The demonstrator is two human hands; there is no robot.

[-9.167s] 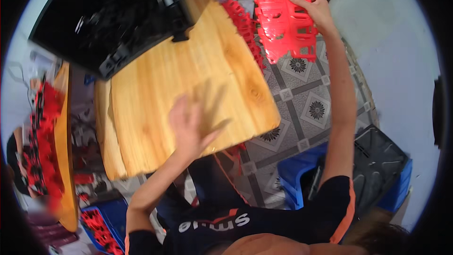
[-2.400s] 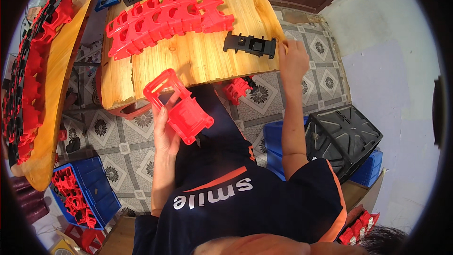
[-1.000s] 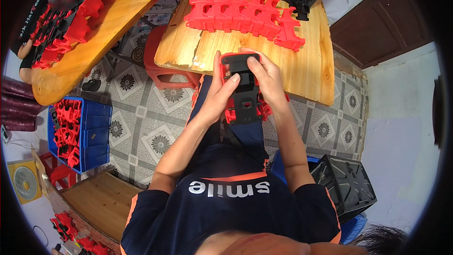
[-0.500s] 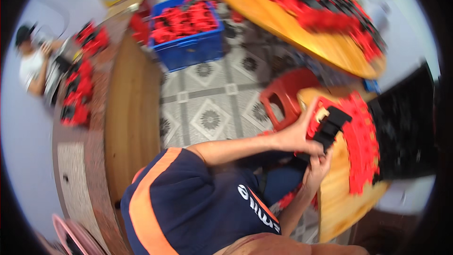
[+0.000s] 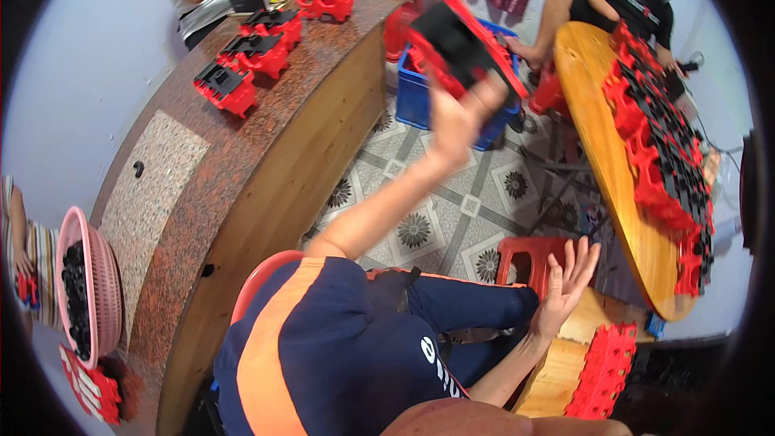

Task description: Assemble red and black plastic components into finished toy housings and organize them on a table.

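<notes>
My left hand [image 5: 464,123] grips red-black part [image 5: 452,39] by near end, tilted, in air before far blue crate [image 5: 413,105]; motion blurs it. My right hand [image 5: 565,289] empty, fingers spread, near wooden table [image 5: 545,383]. Part looks like plastic: probably light, stiff, little slippery; thin edges may crack. Long sides should give best hold. Stone counter [image 5: 238,157] on left, speckled.

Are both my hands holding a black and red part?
No, only the left hand holds a black and red plastic part; the right hand is open and empty.
</notes>
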